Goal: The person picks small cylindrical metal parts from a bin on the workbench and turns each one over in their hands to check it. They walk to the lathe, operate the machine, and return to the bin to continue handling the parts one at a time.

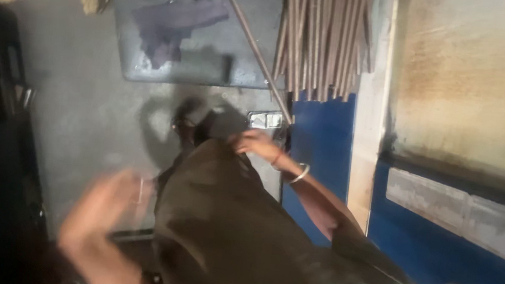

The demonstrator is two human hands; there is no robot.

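My right hand lies at the top of my raised knee, which is covered in brown cloth. A metal bangle sits on that wrist. The fingers are curled, close to the lower end of a thin rod and a small shiny metal piece; whether they grip anything is hidden. My left hand is at the lower left, blurred by motion, and I cannot make out anything in it. A sandalled foot shows beyond the knee.
A grey metal plate lies on the concrete floor with a dark rag on it. A bundle of several thin rods leans beside it. To the right stand a blue panel and a stained wall.
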